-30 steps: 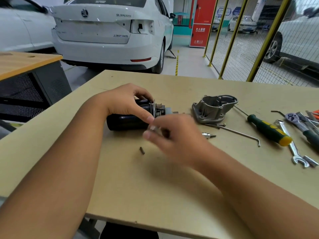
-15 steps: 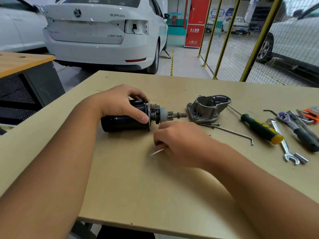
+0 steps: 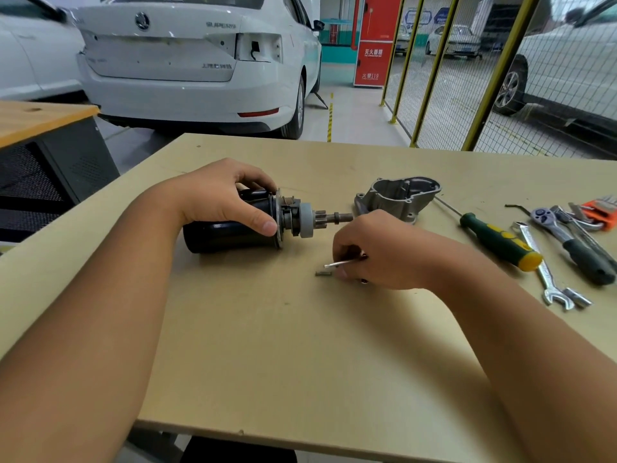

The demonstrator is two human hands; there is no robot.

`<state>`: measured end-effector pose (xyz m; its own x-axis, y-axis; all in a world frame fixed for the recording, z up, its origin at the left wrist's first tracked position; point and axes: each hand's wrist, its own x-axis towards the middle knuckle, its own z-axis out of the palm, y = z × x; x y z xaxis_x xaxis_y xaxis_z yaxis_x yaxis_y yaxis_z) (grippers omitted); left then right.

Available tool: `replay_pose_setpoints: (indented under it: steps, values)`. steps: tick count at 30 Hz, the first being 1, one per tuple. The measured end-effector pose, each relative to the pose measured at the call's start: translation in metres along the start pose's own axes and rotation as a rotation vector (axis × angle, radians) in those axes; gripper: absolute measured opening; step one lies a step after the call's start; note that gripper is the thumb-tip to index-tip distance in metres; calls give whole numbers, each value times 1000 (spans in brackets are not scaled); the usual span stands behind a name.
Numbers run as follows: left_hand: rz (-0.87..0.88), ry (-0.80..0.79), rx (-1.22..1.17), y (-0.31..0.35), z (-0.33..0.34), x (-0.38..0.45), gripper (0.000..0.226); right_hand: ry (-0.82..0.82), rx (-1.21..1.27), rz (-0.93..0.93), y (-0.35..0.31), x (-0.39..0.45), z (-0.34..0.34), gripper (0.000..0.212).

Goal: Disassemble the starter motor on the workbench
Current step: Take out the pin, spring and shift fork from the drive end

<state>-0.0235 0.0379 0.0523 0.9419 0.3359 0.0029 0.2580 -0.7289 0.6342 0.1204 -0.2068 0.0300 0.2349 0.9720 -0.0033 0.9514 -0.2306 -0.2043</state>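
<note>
The black starter motor body lies on its side on the workbench, its pinion gear and shaft pointing right. My left hand grips the motor body from above, thumb on the front flange. My right hand rests on the bench just right of the shaft and pinches a thin metal rod. A small dark pin lies on the bench under the rod's tip. The removed grey aluminium nose housing lies behind my right hand.
A green and yellow screwdriver, a combination wrench, a ratchet and an orange tool lie at the right. A second bench stands at the left. White cars and a yellow mesh fence are beyond.
My right hand has drawn back from the motor's front end to the bench with the thin rod, uncovering the pinion and shaft. The left hand has kept its grip.
</note>
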Motion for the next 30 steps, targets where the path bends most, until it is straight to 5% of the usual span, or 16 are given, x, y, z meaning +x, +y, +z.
replay_pose_setpoints:
  steps: [6,14,19,24,30]
  values:
    - [-6,-20,18,3,0,-3,78,63,97,40,6,-5,-7,23]
    - [-7,-44,40,8,1,-9,79,509,437,143,11,-6,-16,29]
    - [-7,-46,74,6,0,-8,78,465,400,172,9,-6,-14,16]
    - [-2,77,47,2,4,0,53,532,438,223,10,-7,-17,11]
    - [-145,121,-13,-8,8,10,31,326,265,164,3,-2,-6,42]
